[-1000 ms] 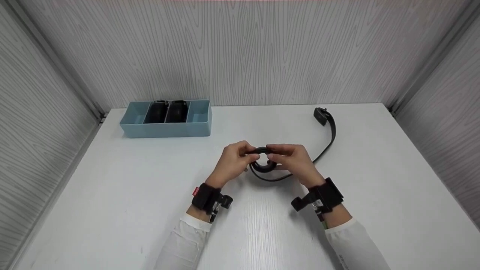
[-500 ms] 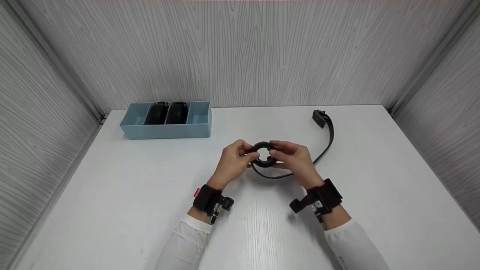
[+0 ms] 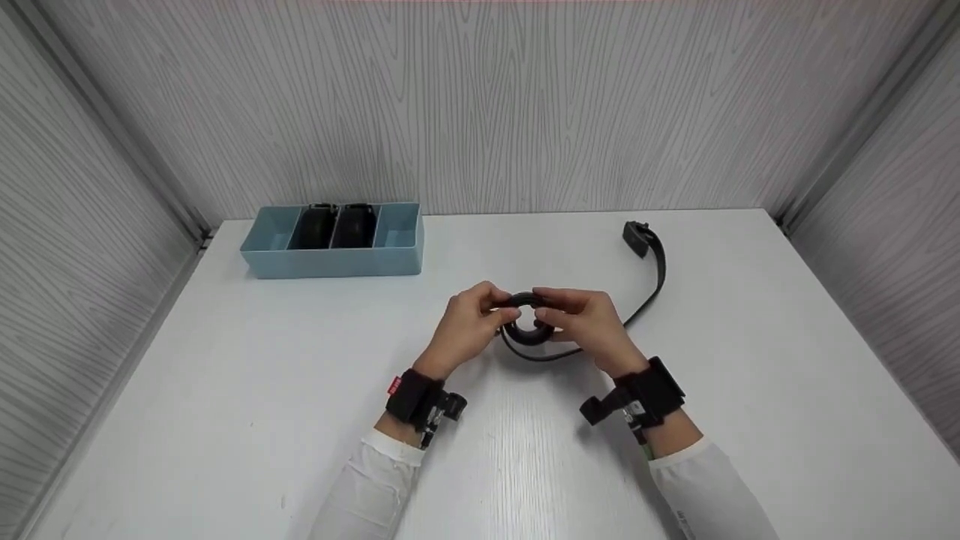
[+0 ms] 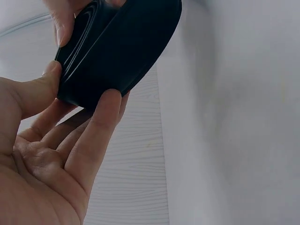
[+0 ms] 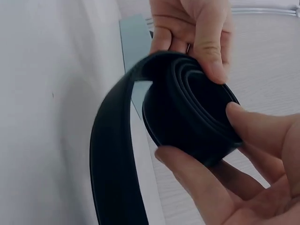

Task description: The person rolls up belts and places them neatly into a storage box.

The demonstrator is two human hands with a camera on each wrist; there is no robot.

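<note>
Both hands pinch the rolled part of a black belt (image 3: 529,321) above the middle of the white bench (image 3: 225,390): the left hand (image 3: 466,326) clamps the coil between thumb and fingers on its left side, and the right hand (image 3: 592,322) does the same on its right. The unrolled rest of the belt trails over the bench to the right and back, ending at the buckle (image 3: 636,237). At the back left stands a blue divided tray (image 3: 330,259) with two dark rolls in its middle compartments.
</note>
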